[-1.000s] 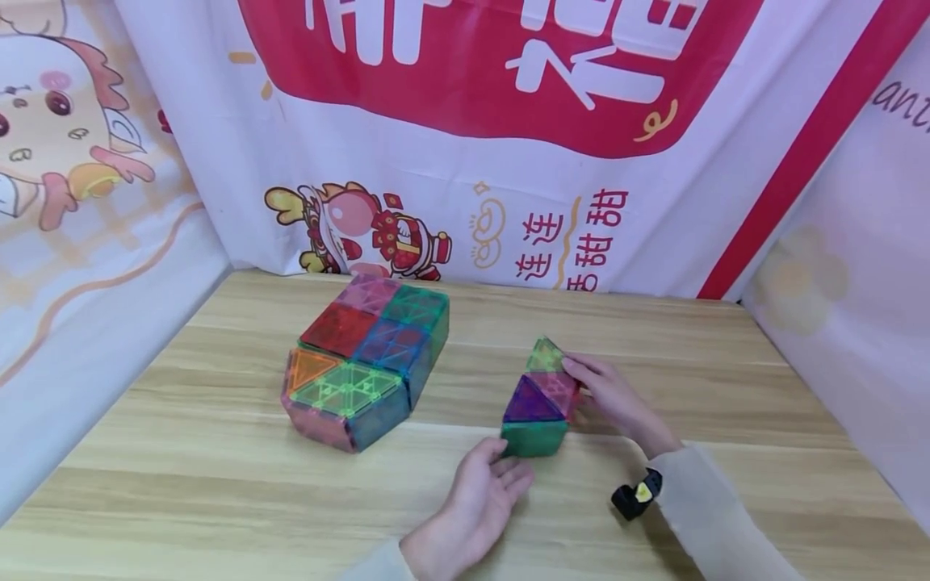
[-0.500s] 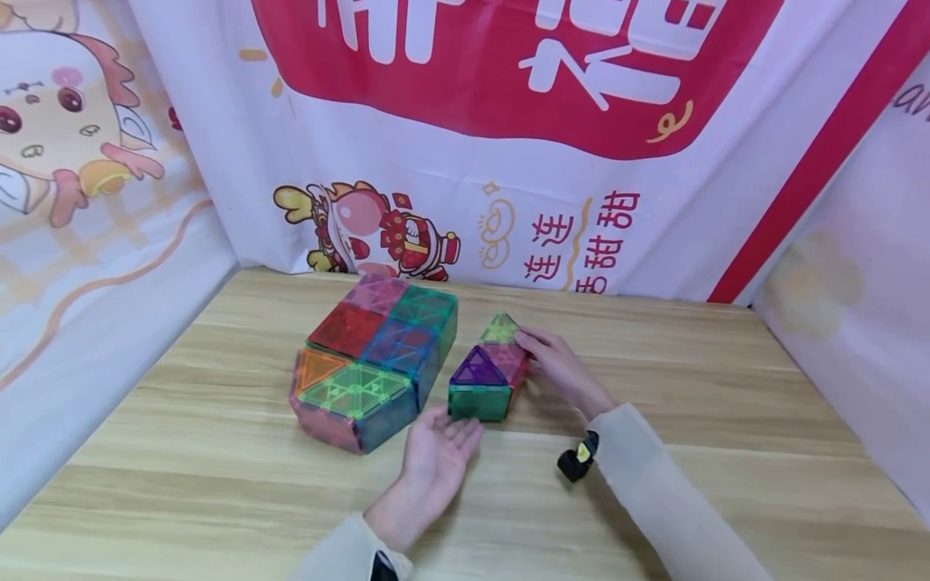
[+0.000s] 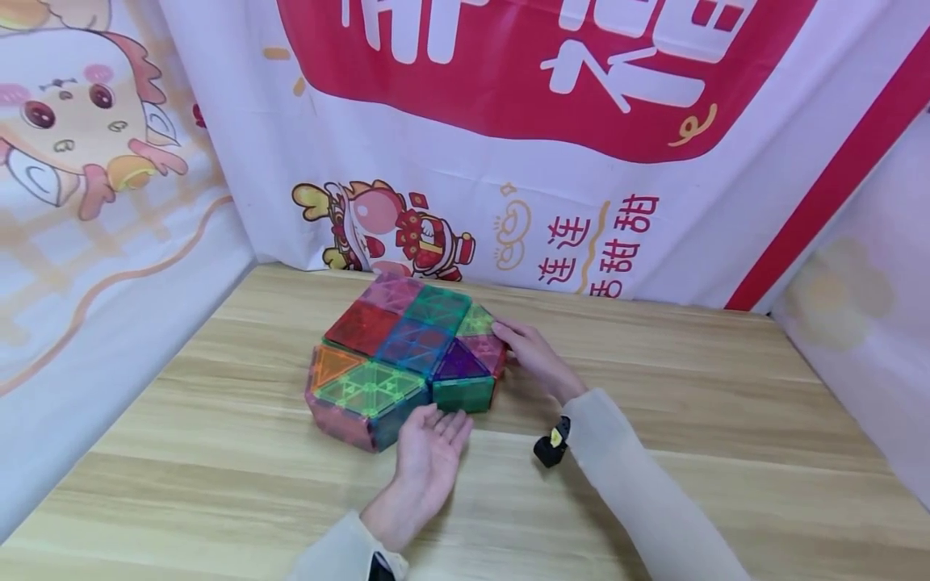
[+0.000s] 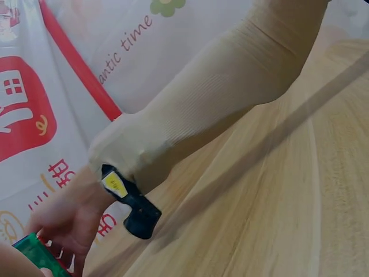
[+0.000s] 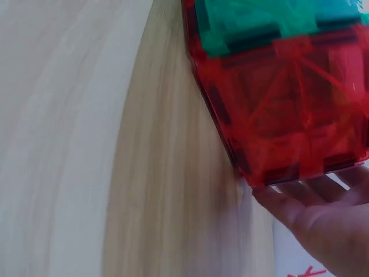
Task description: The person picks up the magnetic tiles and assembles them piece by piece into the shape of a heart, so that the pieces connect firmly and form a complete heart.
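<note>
A large block of see-through magnetic tiles lies on the table, with red, pink, blue, green, orange and yellow-green panels. Against its right side sits a smaller tile block, topped with yellow-green, pink and purple panels and green at the front. My right hand presses on the smaller block's right side with extended fingers. In the right wrist view, that hand's fingers lie along the edge of a red panel. My left hand is palm up, its fingertips right at the green front panel.
The wood-grain table reaches to a printed cloth backdrop behind and at both sides. A black wrist device hangs below the right cuff.
My right hand has slid the smaller tile block left until it meets the large one. My left hand has moved left along with it, still palm up. The view has shifted slightly.
</note>
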Demonstrator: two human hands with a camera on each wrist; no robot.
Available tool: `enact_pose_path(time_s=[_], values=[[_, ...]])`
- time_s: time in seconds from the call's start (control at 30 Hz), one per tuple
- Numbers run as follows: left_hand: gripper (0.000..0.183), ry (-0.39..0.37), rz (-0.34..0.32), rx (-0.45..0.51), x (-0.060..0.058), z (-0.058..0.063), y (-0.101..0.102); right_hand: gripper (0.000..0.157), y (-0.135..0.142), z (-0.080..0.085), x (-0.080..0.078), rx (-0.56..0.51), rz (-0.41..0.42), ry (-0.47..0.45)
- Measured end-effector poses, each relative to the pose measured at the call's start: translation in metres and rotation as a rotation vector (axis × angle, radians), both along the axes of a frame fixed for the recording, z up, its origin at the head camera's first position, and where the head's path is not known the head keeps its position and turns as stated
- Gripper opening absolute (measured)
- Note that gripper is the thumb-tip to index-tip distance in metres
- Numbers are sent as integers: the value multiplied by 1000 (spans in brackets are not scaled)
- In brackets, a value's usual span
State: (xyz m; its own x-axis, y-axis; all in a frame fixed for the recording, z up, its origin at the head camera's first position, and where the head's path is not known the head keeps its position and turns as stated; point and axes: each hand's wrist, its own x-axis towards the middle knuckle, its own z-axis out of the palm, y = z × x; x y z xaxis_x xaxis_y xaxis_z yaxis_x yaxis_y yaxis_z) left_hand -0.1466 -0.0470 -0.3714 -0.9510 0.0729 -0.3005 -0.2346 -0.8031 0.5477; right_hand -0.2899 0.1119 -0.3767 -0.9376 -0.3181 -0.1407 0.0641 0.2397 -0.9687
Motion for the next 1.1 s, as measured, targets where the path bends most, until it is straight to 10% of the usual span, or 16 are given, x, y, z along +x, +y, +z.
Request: enact_pose_path(time_s=[0.37, 0.7, 0.93, 1.1], values=[[65, 33, -145, -147, 7, 8, -9, 50, -5, 1, 5, -12, -26, 6], [47, 185, -322, -470, 8, 45, -55, 47, 14, 16, 55, -38, -157, 0], [20, 246, -174, -575, -37, 73, -116, 54, 5, 19, 103, -144, -149, -95], [21, 171, 25, -942, -84, 68, -156, 61, -13, 21, 127, -262, -114, -152]])
